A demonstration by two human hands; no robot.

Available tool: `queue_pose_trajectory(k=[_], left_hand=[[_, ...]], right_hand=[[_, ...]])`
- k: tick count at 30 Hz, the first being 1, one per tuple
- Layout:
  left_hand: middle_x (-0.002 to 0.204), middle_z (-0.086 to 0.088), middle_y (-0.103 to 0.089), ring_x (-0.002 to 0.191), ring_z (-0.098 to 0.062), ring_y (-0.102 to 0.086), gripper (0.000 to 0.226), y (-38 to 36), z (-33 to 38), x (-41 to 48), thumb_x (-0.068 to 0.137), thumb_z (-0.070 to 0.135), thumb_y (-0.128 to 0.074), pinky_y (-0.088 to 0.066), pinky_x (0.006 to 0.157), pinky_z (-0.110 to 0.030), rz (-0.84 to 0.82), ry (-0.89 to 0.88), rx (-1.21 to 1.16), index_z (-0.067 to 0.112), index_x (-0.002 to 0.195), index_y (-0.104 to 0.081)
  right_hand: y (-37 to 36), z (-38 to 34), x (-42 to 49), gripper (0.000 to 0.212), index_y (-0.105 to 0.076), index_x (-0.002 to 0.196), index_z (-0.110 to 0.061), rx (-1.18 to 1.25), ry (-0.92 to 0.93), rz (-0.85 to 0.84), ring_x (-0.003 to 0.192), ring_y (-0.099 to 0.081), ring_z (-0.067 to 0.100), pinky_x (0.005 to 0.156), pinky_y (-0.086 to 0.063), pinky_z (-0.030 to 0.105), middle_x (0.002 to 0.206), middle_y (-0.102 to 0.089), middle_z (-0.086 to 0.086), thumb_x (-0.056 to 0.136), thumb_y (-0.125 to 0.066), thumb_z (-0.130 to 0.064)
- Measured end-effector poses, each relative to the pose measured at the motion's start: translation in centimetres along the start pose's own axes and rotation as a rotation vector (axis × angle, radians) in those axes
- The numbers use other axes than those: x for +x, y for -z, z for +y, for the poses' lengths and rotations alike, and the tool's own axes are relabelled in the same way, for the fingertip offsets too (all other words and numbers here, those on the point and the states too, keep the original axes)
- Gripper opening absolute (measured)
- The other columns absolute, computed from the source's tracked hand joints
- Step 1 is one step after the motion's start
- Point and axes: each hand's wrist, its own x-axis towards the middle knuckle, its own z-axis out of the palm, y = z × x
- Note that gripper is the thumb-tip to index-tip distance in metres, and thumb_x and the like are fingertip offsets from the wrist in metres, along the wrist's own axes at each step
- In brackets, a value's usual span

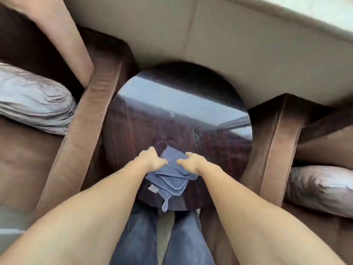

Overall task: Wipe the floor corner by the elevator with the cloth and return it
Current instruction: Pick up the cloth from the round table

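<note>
**Cloth on side table: handling and clearance**

The folded blue terry cloth [172, 178] lies at the near edge of the round dark glossy wooden side table [177, 119], its hanging loop and one corner drooping over the rim. Both hands rest on its far end: the left hand [152, 159] and the right hand [192, 162] have fingers curled onto the fabric, apparently gripping it, though blur prevents confirming a closed pinch.

Assessment: the cloth is light, soft and limp. It should unfold if lifted by one layer, so take it through the whole folded stack. It poses no breakage risk and may slide on the polished top.

Clearance: the table sits tight between two brown upholstered armrests [89, 119], with a beige wall behind. Open room lies only upward and back toward the person's legs.
</note>
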Motion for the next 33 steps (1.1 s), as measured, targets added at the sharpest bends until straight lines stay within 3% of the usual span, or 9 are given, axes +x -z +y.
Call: queue_pose_trajectory(k=[4, 8, 14, 16, 18, 23, 27, 29, 33], left_hand=[[0.141, -0.012, -0.044, 0.125, -0.037, -0.048, 0.078, -5.1, -1.9, 1.4, 0.079, 0.053, -0.065, -0.045, 0.099, -0.048, 0.057, 0.118, -0.054, 0.013, 0.14, -0.036], [0.132, -0.009, -0.048, 0.121, -0.035, -0.046, 0.063, -8.4, -1.7, 2.0, 0.084, 0.052, -0.063, -0.046, 0.093, -0.048, 0.285, 0.151, -0.046, 0.015, 0.129, -0.041], [0.111, -0.009, -0.068, 0.1, -0.034, -0.065, 0.029, -9.4, -0.6, 3.0, 0.088, 0.035, -0.059, -0.053, 0.078, -0.035, 0.157, 0.148, -0.423, 0.015, 0.109, -0.064], [0.113, -0.01, -0.068, 0.104, -0.033, -0.064, 0.027, -8.8, -0.9, 2.1, 0.089, 0.03, -0.057, -0.051, 0.08, -0.033, 0.122, 0.1, -0.551, 0.013, 0.11, -0.064], [0.116, -0.013, -0.069, 0.107, -0.034, -0.064, 0.025, -8.1, -1.9, 0.6, 0.09, 0.025, -0.058, -0.051, 0.09, -0.037, 0.128, 0.043, -0.728, 0.011, 0.11, -0.064], [0.108, -0.017, -0.071, 0.097, -0.035, -0.069, 0.012, -6.8, -8.0, -6.8, 0.095, 0.015, -0.056, -0.054, 0.091, -0.054, 0.119, -0.016, -1.328, 0.013, 0.105, -0.062], [0.096, -0.017, -0.073, 0.084, -0.033, -0.07, 0.017, -7.3, -16.2, -14.4, 0.1, 0.01, -0.049, -0.054, 0.081, -0.048, 0.156, -0.143, -1.7, 0.008, 0.109, -0.063], [0.092, -0.016, -0.073, 0.073, -0.028, -0.071, 0.017, -8.5, -21.4, -18.8, 0.1, 0.009, -0.048, -0.057, 0.07, -0.038, 0.206, -0.227, -1.849, 0.009, 0.108, -0.063], [0.091, -0.014, -0.074, 0.075, -0.026, -0.073, 0.017, -12.9, -34.0, -27.4, 0.1, 0.01, -0.05, -0.058, 0.065, -0.035, 0.386, -0.295, -2.027, 0.009, 0.113, -0.06]], right_hand=[[-3.7, 2.3, 1.4, 0.075, -0.019, 0.158, -0.019, 0.007, -0.013, 0.014, 0.139, -0.035, 0.036, 0.106, -0.041, 0.041, 0.163, -0.016, 0.009, 0.095, -0.056, -0.035], [-6.2, 4.1, 2.1, 0.069, -0.026, 0.151, -0.026, 0.133, 0.035, 0.347, 0.119, -0.038, 0.03, 0.081, -0.044, 0.037, 0.144, -0.021, 0.004, 0.093, -0.063, -0.022], [-6.6, 4.5, 3.9, 0.067, -0.05, 0.134, -0.015, 0.869, -0.23, 0.472, 0.092, -0.062, 0.028, 0.09, -0.057, 0.047, 0.13, -0.051, 0.012, 0.074, -0.079, -0.011], [-6.1, 4.3, 3.7, 0.037, -0.066, 0.103, -0.009, 1.016, -0.219, 0.4, 0.089, -0.066, 0.028, 0.086, -0.059, 0.048, 0.106, -0.069, 0.014, 0.068, -0.08, -0.009], [-5.4, 3.2, 2.1, 0.013, -0.067, 0.079, -0.008, 1.061, -0.178, 0.289, 0.076, -0.062, 0.025, 0.071, -0.055, 0.037, 0.083, -0.069, 0.014, 0.075, -0.074, 0.002], [-5.8, -2.1, -4.3, 0.019, -0.07, 0.073, -0.013, 0.973, 0.06, 0.185, 0.069, -0.062, 0.027, 0.059, -0.049, 0.029, 0.082, -0.069, 0.015, 0.077, -0.069, 0.006], [-10.2, -7.4, -10.5, 0.015, -0.068, 0.076, -0.021, 0.874, 0.246, 0.032, 0.066, -0.061, 0.021, 0.047, -0.041, 0.022, 0.085, -0.068, 0.008, 0.081, -0.072, -0.008], [-14.3, -10.4, -13.8, 0.011, -0.069, 0.09, -0.019, 0.876, 0.308, -0.068, 0.082, -0.064, 0.026, 0.058, -0.046, 0.028, 0.101, -0.07, 0.01, 0.082, -0.071, -0.013], [-26.4, -16.3, -21.0, 0.053, -0.062, 0.131, -0.001, 0.828, 0.361, -0.285, 0.115, -0.065, 0.037, 0.086, -0.054, 0.039, 0.132, -0.065, 0.022, 0.085, -0.07, -0.025]])
